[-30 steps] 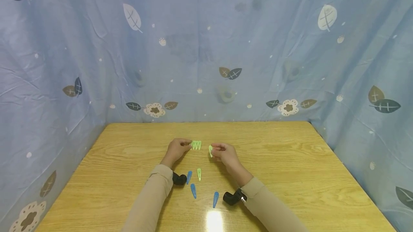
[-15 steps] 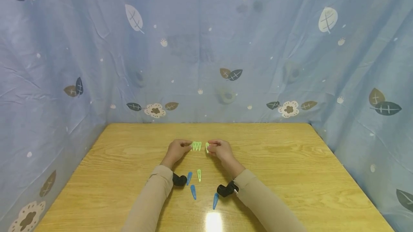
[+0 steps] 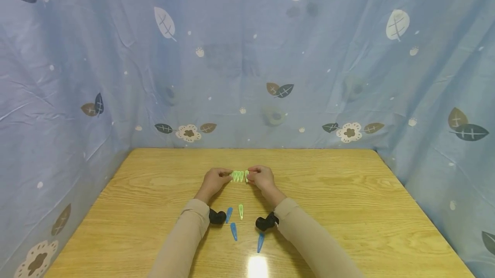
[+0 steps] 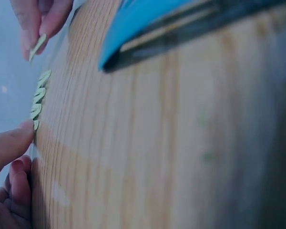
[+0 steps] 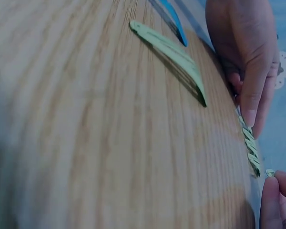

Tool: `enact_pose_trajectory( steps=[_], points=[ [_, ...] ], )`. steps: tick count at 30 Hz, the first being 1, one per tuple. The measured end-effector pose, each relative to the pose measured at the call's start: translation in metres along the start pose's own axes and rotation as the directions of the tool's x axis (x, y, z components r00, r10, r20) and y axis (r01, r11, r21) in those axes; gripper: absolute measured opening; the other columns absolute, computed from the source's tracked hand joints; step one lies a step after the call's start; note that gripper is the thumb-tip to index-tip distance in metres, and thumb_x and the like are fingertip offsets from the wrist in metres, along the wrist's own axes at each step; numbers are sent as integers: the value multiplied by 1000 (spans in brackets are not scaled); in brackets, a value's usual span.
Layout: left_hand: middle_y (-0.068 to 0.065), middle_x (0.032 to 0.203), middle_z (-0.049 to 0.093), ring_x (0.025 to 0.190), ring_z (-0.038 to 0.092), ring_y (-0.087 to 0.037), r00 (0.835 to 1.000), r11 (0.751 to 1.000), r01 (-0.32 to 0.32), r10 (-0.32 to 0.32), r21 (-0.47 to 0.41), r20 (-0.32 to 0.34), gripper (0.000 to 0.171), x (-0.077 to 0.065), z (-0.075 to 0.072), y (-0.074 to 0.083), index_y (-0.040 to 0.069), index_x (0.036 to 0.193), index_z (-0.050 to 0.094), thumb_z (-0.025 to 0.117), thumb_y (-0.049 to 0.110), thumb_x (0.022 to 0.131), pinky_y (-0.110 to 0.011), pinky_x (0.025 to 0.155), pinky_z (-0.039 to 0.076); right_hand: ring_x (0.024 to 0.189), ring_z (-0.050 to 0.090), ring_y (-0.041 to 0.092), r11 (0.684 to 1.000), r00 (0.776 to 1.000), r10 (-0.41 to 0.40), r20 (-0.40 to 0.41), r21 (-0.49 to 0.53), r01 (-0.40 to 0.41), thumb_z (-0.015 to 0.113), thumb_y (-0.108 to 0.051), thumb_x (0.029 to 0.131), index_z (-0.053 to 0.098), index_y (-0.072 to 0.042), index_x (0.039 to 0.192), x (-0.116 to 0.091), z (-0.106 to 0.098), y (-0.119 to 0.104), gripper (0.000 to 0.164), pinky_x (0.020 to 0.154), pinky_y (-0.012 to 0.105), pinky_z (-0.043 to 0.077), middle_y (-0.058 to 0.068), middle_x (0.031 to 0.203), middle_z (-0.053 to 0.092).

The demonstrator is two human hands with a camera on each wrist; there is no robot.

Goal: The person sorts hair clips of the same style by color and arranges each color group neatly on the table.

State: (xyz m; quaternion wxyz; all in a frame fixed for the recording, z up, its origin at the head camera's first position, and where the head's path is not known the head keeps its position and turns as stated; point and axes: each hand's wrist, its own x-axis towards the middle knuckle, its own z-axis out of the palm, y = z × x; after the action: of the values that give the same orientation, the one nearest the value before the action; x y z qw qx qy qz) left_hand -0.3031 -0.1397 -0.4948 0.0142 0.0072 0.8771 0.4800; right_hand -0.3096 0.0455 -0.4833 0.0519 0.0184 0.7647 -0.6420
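"While you look from the head camera, what shapes do you see?"

"A row of green clips [image 3: 238,176], slim teardrops set side by side on the grainy wooden surface [image 3: 340,196]. The left hand [image 3: 212,182] pinches the row's left end. The right hand [image 3: 263,179] has its fingers clamped on a separate green clip [image 3: 246,176], just beside the row's right end."

"And nearer the person?"

"A loose green clip [image 3: 241,212] and three smooth blue clips [image 3: 233,231], between soft tan sleeves [image 3: 181,235]. Creased blue cloth [image 3: 239,63] hangs behind, printed with leaves and flowers."

"From the left wrist?"

"The row zigzags, left fingers together on the end clip [image 4: 36,125]. Beyond, the right fingers pinch theirs. One blue clip looms large and blurred."

"And from the right wrist?"

"The loose green one shows its slotted body, tapering to a point. The pinched one is mostly hidden by fingers."
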Motion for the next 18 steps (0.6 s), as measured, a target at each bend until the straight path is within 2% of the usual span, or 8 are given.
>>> enact_pose_trajectory(
  steps=[10,18],
  points=[
    [-6,106,65,91,56,-20,1000,1000,-6,6,8,8,28,0,-2,4,15,116,70,68,20,89,-38,80,49,78,67,20,998,999,7,-35,-58,-9,63,2,86,67,4,107,4,4,-2,22,70,30,57,18,101,66],
    [-7,105,65,88,55,-19,1000,1000,-16,16,22,3,28,-2,-2,5,13,115,71,67,19,89,-36,77,48,69,65,17,986,998,4,-67,-168,-15,65,1,84,70,3,100,8,7,-4,17,63,27,56,16,95,68]
  ],
)
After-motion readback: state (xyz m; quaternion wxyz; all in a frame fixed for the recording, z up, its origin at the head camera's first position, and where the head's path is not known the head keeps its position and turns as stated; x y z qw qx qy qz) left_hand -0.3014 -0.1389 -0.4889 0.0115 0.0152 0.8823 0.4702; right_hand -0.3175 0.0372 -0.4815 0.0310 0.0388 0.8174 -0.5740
